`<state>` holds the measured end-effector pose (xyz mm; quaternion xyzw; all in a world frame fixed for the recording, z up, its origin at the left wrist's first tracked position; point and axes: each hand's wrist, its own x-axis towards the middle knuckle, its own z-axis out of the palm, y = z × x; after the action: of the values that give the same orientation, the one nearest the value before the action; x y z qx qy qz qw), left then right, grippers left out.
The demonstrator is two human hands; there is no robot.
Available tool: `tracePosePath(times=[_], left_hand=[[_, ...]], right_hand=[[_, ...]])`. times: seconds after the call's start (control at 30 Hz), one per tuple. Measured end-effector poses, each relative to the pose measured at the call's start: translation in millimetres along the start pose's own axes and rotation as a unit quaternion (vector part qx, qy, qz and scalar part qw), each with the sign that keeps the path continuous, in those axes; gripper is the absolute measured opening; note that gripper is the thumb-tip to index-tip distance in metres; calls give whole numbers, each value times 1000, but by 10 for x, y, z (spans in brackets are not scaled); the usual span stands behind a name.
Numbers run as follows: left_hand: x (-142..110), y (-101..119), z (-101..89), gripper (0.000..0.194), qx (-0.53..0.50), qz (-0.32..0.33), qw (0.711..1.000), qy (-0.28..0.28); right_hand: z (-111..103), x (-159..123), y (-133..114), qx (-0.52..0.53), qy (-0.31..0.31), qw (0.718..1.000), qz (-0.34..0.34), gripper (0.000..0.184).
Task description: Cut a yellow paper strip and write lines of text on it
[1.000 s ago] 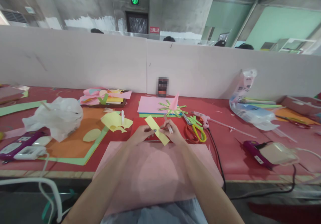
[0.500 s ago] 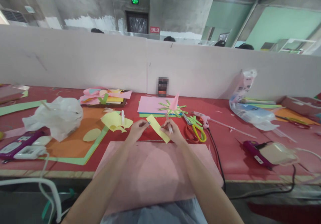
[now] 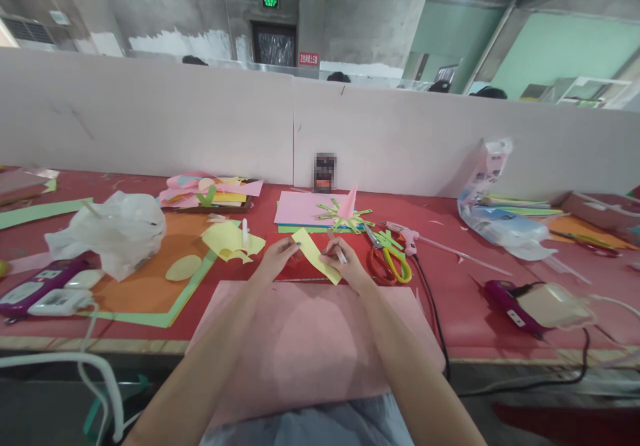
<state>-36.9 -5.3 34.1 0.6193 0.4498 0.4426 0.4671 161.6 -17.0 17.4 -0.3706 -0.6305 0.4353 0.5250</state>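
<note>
A yellow paper strip (image 3: pixel 316 257) slants between my two hands, slightly bowed. My left hand (image 3: pixel 278 257) pinches its upper left end between thumb and fingers. At the lower right my right hand (image 3: pixel 345 259) grips the strip's edge and also holds a slim pen-like stick (image 3: pixel 342 255), whose kind I cannot make out. Just beyond the hands, a pink paper cone with green strips fanned round its base (image 3: pixel 346 214) stands on a stack of coloured paper (image 3: pixel 300 209). To the right of my right hand lie scissors with red and yellow handles (image 3: pixel 395 265).
A pink glue gun (image 3: pixel 406 237) with a black cord lies right of the scissors. Yellow paper scraps (image 3: pixel 225 241), a white plastic bag (image 3: pixel 120 229) and a purple power strip (image 3: pixel 45 289) are on the left. Another power strip (image 3: pixel 515 309) sits right. A white partition (image 3: pixel 210 123) stands behind.
The yellow strip bows slightly more between my hands. The stick in my right hand has tilted a little. Everything else stays in place.
</note>
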Motion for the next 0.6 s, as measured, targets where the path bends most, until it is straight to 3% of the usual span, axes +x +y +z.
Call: tracePosePath(times=[0.17, 0.43, 0.6], left_hand=[[-26, -9, 26, 36, 56, -17, 998, -4], [19, -59, -34, 42, 65, 14, 994, 85], [18, -49, -42, 41, 68, 15, 993, 97]], right_hand=[[8, 2, 42, -1, -19, 1000, 7, 29], [5, 41, 14, -5, 70, 997, 29, 31], [21, 30, 7, 49, 20, 997, 57, 34]])
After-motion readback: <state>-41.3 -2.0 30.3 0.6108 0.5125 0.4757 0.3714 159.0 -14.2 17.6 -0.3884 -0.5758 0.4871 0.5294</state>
